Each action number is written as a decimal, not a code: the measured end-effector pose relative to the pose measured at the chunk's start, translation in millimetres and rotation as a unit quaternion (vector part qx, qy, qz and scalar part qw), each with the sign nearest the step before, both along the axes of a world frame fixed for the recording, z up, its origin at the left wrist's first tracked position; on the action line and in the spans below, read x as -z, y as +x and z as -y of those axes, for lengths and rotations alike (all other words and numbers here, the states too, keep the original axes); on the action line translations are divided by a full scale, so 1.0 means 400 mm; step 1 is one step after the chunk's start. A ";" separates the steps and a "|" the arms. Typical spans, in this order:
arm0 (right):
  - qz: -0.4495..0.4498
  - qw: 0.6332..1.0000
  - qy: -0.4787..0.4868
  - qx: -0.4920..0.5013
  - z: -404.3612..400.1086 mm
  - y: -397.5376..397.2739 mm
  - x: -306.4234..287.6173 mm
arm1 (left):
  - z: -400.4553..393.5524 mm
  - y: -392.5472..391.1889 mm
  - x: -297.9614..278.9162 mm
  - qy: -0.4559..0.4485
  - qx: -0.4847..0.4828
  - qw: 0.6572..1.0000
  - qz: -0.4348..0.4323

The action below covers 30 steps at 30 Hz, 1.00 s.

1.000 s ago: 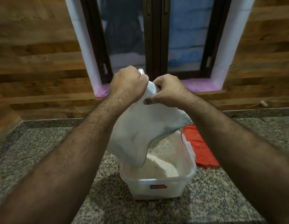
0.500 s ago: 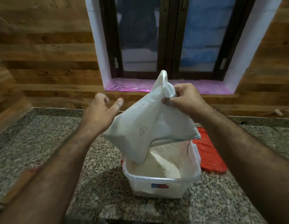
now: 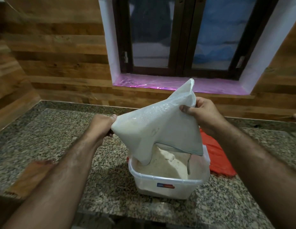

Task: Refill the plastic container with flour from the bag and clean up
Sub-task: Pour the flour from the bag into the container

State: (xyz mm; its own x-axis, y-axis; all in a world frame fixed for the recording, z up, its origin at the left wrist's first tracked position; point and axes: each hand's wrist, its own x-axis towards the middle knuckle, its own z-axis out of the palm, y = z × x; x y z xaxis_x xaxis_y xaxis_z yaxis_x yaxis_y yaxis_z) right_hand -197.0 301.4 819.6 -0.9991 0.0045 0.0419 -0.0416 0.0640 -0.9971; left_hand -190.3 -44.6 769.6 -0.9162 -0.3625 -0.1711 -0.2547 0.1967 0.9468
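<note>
The granite counter [image 3: 64, 146] (speckled) bears the plastic container [image 3: 168, 187] and red lid [image 3: 216, 159].

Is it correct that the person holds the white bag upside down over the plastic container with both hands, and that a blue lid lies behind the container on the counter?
Not quite: the lid is red, not blue, as the head view shows. The rest holds: the left hand and the right hand hold the white bag inverted over the plastic container on the counter.

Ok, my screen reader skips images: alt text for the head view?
Two hands, left hand and right hand, hold an upturned white bag, pouring flour into a clear plastic container on a granite counter.
</note>
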 end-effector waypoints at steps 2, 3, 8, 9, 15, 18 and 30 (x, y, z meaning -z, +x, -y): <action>0.000 1.000 -0.016 -0.009 -0.009 0.007 0.014 | -0.008 0.001 -0.016 -0.020 0.007 1.000 -0.006; 0.000 1.000 -0.019 -0.011 -0.015 0.011 0.019 | -0.013 0.003 -0.027 -0.026 0.013 1.000 -0.011; -0.004 1.000 0.002 -0.027 -0.071 0.025 0.033 | -0.041 0.006 -0.066 -0.033 0.034 0.998 -0.050; -0.007 0.999 0.010 -0.032 -0.082 0.029 0.034 | -0.047 0.002 -0.075 -0.032 0.033 0.997 -0.056; -0.010 0.999 0.001 -0.053 -0.108 0.042 0.026 | -0.066 -0.033 -0.153 -0.044 0.045 0.995 -0.080; 0.015 0.997 0.000 -0.082 -0.128 0.050 0.031 | -0.076 -0.038 -0.179 -0.077 0.071 0.992 -0.073; -0.067 0.942 0.328 -0.031 -0.122 0.105 -0.061 | -0.103 -0.050 -0.182 -0.108 0.114 0.983 -0.092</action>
State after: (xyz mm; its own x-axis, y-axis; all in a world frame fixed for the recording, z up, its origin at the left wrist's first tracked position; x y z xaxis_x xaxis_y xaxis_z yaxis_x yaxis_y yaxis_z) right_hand -155.2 350.2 844.1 -0.9822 -0.1249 0.1404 -0.1879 0.6575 -0.7297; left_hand -210.1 -3.2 842.2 -0.9861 -0.1539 0.0628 -0.0098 0.4308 0.9024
